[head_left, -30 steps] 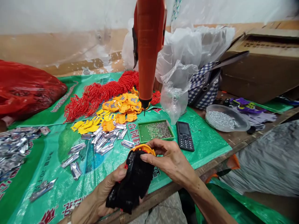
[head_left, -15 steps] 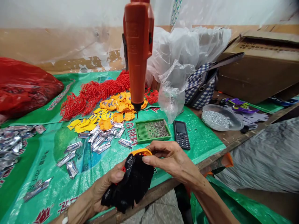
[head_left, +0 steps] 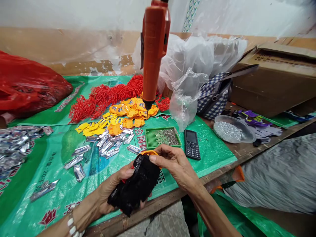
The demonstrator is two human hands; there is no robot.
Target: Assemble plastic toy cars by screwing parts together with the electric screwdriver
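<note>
Near the table's front edge I hold a black fabric piece (head_left: 140,186) with white markings and a bit of red at its side. My left hand (head_left: 118,184) is closed around its left side, thumb on top. At its upper end sits an orange plastic part (head_left: 148,152). The thumb and fingers of my right hand (head_left: 174,164) pinch this end, where the orange part meets the cloth. Beyond the hands hangs an orange electric screwdriver (head_left: 155,52), bit down, touched by neither hand. Just behind my right hand lies a green tray (head_left: 151,140) of small screws.
Orange plastic parts (head_left: 130,108), yellow pieces (head_left: 95,126), shiny metal strips (head_left: 108,144) and red cords (head_left: 98,100) lie left of the tray. A keypad phone (head_left: 192,144), a bowl of small metal parts (head_left: 232,130), a checked bag (head_left: 213,95) and a cardboard box (head_left: 271,75) are rightward.
The black piece has turned slightly in my hands, and less of the orange part shows. My right hand keeps its pinch at the upper end. The view has shifted a little.
</note>
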